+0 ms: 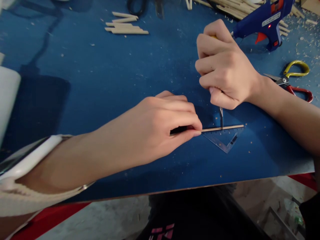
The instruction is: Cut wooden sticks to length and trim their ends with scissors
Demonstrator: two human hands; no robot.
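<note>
My left hand (pixel 165 125) is closed, pinching a thin wooden stick (pixel 226 127) flat against the long edge of a clear triangular ruler (pixel 225 140) on the blue board (pixel 105 83). My right hand (pixel 222 66) is a fist wrapped round a craft knife with a yellow handle. Its blade (pixel 221 116) points straight down and touches the stick near the stick's right part.
A blue glue gun (pixel 265 20) with a lit red lamp stands at the back right, beside a heap of wooden sticks (pixel 237 8). Scissors (pixel 292 81) with yellow and red handles lie at the right. Several cut sticks (pixel 126 26) lie at the back. Wood chips litter the board.
</note>
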